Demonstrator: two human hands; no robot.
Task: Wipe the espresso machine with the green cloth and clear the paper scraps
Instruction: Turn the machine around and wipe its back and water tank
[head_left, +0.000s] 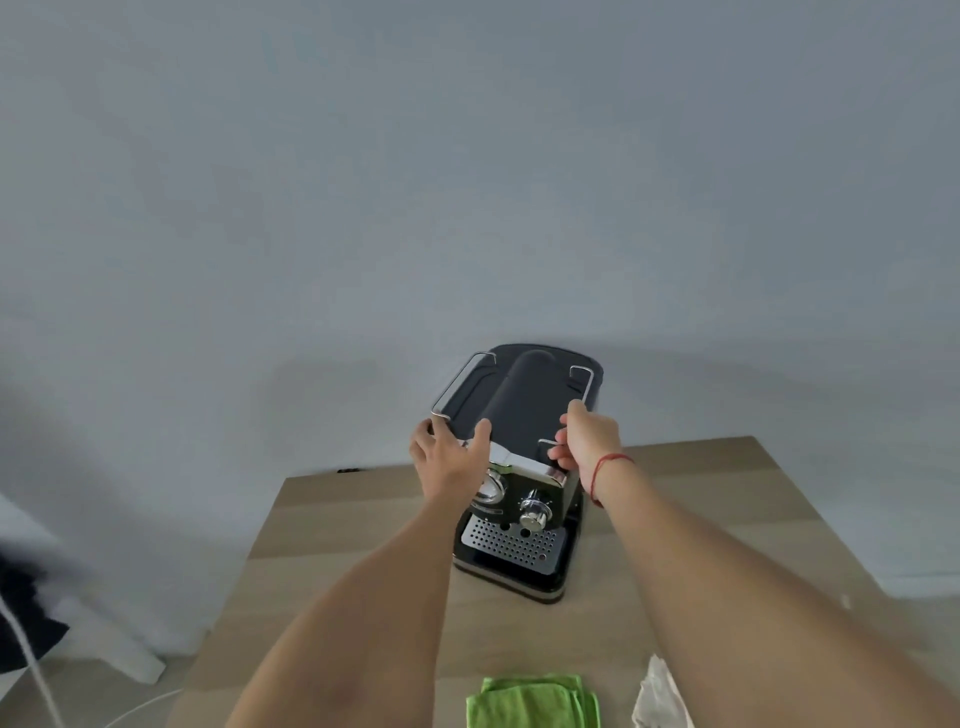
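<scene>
Wooden table (332, 525), fingers (563, 452) curled on espresso machine (519, 415)

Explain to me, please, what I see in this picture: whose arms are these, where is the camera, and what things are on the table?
There is no robot here. A person wears one wide-angle camera on the head, looking forward and down, so the two bare arms reach in from the bottom of the picture. The wide lens bends the wall and the table edges.

On the wooden table stands a black and chrome espresso machine, near the wall. The left hand grips its top front left corner. The right hand, with a red string around the wrist, has its fingers at the wire rail on the top right side. Both hands rest on the machine itself; neither holds a loose thing.

At the near table edge lies the folded green cloth, untouched. To its right lies a crumpled whitish paper scrap.
</scene>
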